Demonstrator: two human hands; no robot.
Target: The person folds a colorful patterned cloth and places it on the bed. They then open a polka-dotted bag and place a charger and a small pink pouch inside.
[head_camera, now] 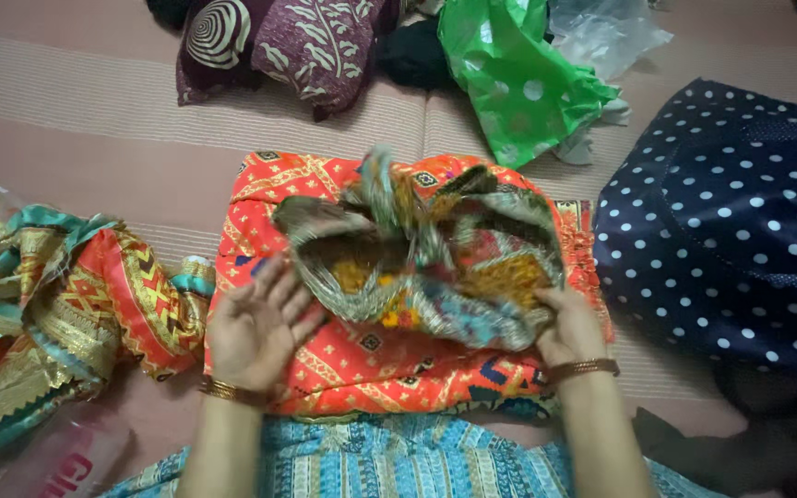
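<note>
A rumpled multicoloured patterned cloth (435, 267) with gold and teal trim lies on top of a folded orange-red patterned fabric (371, 364) on the floor mat. My left hand (255, 327) is open, palm up, its fingers at the left edge of the rumpled cloth. At the cloth's right lower edge, my right hand (569, 327) has its fingers curled onto the fabric. Both wrists wear gold bangles.
A heap of orange, gold and teal fabric (57, 314) lies at the left. A navy white-dotted bag (731, 221) sits at the right. Behind are a maroon patterned cushion (297, 46), a green plastic bag (518, 74) and clear plastic. Blue patterned cloth (389, 461) covers my lap.
</note>
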